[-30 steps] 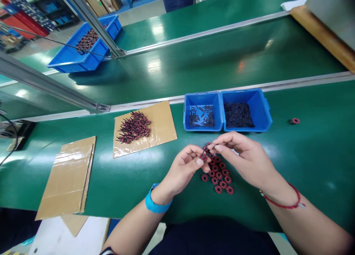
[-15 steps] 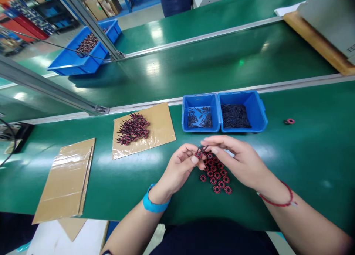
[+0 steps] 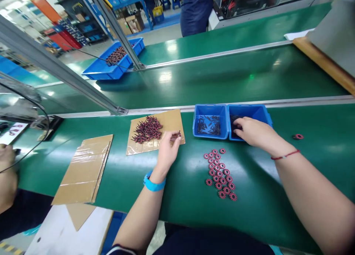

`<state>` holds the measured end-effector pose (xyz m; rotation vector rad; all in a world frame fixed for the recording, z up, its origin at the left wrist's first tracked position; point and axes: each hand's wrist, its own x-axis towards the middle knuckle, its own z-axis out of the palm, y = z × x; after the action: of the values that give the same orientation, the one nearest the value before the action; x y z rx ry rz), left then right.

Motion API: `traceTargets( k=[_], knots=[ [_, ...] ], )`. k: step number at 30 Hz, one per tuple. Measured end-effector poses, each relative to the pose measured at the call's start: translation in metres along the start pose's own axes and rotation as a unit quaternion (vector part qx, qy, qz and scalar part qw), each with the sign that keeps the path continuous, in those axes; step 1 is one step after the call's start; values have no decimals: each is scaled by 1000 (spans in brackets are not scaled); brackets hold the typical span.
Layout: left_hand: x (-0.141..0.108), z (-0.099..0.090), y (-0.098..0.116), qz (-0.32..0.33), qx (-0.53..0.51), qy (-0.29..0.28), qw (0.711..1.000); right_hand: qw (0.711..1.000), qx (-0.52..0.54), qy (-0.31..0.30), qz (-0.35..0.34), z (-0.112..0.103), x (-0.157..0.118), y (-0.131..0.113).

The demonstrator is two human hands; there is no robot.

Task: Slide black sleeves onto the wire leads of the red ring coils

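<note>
My left hand [image 3: 167, 151] is closed on a small red-and-black ring coil [image 3: 179, 134] with dark leads pointing up, held over the right edge of a cardboard sheet [image 3: 173, 118]. On that sheet lies a pile of similar coils with black leads [image 3: 148, 130]. My right hand [image 3: 253, 133] reaches into the right blue bin [image 3: 264, 114], fingers curved and slightly apart among thin black tubes [image 3: 235, 119]; its fingertips are partly hidden. Between my arms, several red-and-black ring coils [image 3: 219, 173] lie flat on the green table.
Beside the right bin stands another blue bin [image 3: 196, 122] with scattered black tubes. A lone ring coil [image 3: 298, 136] lies at the right. Stacked cardboard [image 3: 85, 166] is at the left, near another person's hand [image 3: 7, 157]. Behind runs a metal rail [image 3: 172, 110]; a blue tray [image 3: 102, 74] stands beyond.
My hands have parted. The left has carried a ring coil leftward to the cardboard; the right has left the loose coils and entered the right bin. The camera view has shifted.
</note>
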<state>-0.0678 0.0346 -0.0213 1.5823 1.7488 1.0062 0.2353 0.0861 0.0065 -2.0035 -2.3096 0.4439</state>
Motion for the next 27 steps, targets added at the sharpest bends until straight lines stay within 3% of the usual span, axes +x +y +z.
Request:
traceTargets(
  k=[4, 9, 14, 17, 19, 21, 23, 25, 27],
  knots=[
    [2, -5, -5, -4, 167, 44, 985, 998, -39, -43, 12, 5, 15, 1],
    [3, -8, -4, -21, 305, 76, 949, 998, -55, -35, 19, 4, 15, 1],
    [2, -16, 0, -41, 372, 127, 918, 998, -56, -12, 11, 4, 10, 2],
    [-12, -14, 9, 14, 360, 139, 922, 999, -50, -5, 5, 5, 10, 1],
    [-26, -7, 15, 90, 298, 67, 948, 999, -43, 3, 6, 5, 10, 0],
    [-40, 1, 17, 147, 213, -88, 962, 999, -35, 14, 10, 5, 9, -1],
    [-49, 11, 18, 155, 159, -207, 953, 999, -28, 25, 10, 4, 8, -1],
    [-52, 21, 18, 139, 140, -242, 950, 999, -24, 33, 0, 4, 6, -1],
    [-49, 30, 18, 131, 133, -239, 953, 999, -22, 37, -17, 4, 3, -1]
  ],
)
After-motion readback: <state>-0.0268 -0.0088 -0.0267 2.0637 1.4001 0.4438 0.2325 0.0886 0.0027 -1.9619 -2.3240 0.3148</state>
